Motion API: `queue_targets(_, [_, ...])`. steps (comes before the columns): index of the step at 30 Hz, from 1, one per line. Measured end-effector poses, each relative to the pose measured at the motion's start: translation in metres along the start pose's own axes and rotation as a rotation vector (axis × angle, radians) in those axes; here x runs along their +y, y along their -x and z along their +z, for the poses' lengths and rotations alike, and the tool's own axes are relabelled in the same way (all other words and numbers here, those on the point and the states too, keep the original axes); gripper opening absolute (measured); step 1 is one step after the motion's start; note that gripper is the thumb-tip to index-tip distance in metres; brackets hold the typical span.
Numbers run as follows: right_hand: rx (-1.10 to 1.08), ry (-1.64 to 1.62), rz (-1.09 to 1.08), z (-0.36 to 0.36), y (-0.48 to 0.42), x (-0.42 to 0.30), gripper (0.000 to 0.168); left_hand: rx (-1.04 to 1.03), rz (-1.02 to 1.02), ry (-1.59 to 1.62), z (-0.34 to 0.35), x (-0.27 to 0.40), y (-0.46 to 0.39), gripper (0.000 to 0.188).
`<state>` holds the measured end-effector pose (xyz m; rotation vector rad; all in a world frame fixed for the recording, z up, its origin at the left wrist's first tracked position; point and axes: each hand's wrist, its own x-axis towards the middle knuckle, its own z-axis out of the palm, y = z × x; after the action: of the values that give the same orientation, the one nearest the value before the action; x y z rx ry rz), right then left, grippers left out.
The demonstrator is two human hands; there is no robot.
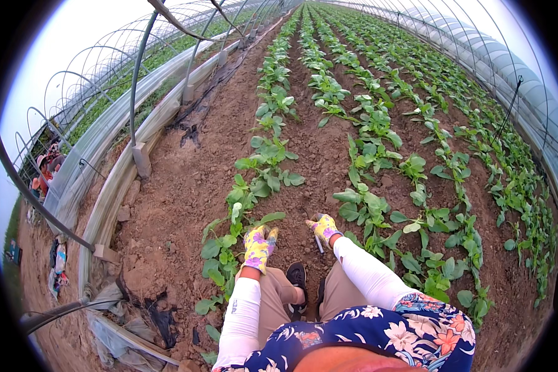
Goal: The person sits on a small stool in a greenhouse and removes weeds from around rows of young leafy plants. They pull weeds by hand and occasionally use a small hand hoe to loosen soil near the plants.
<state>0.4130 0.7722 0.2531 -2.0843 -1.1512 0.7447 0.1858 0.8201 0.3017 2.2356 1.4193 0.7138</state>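
My left hand [259, 247], in a yellow floral glove, is at the near end of the leftmost row of leafy green plants [265, 160]. Its fingers are near a leaf; whether they pinch a stem cannot be told. My right hand [324, 229], in a matching glove, is over the bare soil between two rows, left of the leafy plants [365, 207]. A thin tool with a pale handle [319, 244] shows just below this hand, seemingly held in it; its working end is not clear.
Concrete blocks [141, 160] and rolled plastic sheeting [118, 195] line the bed's left edge, with metal hoops [137, 74] above. Other people [45, 173] are at the far left. Further plant rows [455, 172] extend to my right. My shoes [296, 279] stand in the furrow.
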Motion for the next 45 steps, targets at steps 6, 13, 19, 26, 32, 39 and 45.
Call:
queue_targets(6, [0.004,-0.026,-0.05,0.003,-0.001,0.009,0.023,-0.014,-0.037,0.051,-0.006,0.009,0.003,0.034])
queue_targets(13, [0.034,-0.052,-0.033,0.003,-0.005,0.016,0.021,-0.169,-0.101,-0.001,0.0,-0.001,0.002,0.047])
queue_targets(19, [0.025,-0.096,0.038,-0.006,0.006,0.001,0.025,-0.179,-0.114,0.016,-0.003,-0.003,0.004,0.048])
queue_targets(26, [0.035,-0.059,0.018,-0.008,0.006,0.006,0.027,-0.154,-0.093,-0.012,-0.001,-0.006,0.005,0.045])
queue_targets(32, [0.054,-0.025,-0.021,-0.004,0.001,0.01,0.027,-0.153,-0.099,-0.021,0.0,-0.008,0.005,0.044])
queue_targets(39, [0.002,-0.049,-0.021,0.0,-0.001,0.013,0.028,-0.182,-0.062,-0.036,-0.004,-0.01,0.006,0.032])
queue_targets(45, [-0.043,-0.082,-0.047,0.006,-0.005,0.016,0.026,-0.31,0.041,0.005,-0.004,-0.014,0.004,0.021])
